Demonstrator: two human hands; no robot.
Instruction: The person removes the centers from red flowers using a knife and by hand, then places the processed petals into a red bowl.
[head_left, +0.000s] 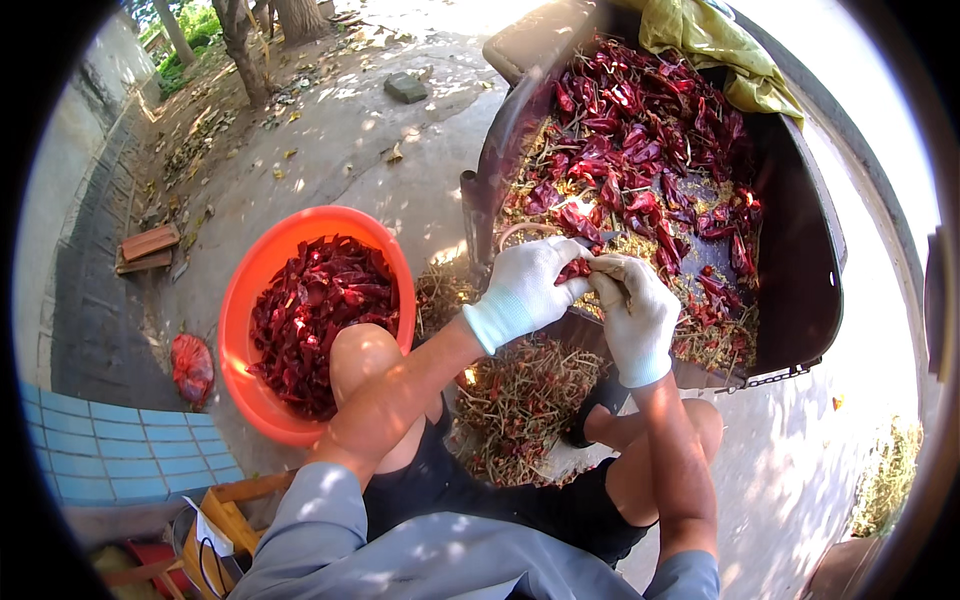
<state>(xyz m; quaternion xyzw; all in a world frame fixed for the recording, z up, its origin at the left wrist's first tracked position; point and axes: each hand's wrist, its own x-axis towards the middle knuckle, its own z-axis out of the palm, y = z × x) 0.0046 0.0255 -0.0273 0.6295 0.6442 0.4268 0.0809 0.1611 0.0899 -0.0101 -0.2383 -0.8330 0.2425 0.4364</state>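
Note:
My left hand (536, 285), in a white knit glove with a pale blue cuff, pinches a dried red chili pepper (574, 271) between thumb and fingers. Close against it, my right hand (636, 311), gloved alike, has its fingertips pinched at the pepper's other end; what they grip is hidden. Both hands are over the near edge of a dark metal cart bed (795, 277) that holds many dried red chilies (637, 142) and loose yellow seeds. Just beyond my left hand are a pinkish looped handle (517, 227) and a dark blade-like piece, perhaps scissors.
An orange plastic basin (238, 300) of red chili pieces stands by my left knee. Cut stems (525, 405) lie heaped between my feet. A yellow-green cloth (712, 45) drapes over the cart's far corner. Bricks (150, 244), a red plastic bag (192, 367) and a stone (406, 88) lie about.

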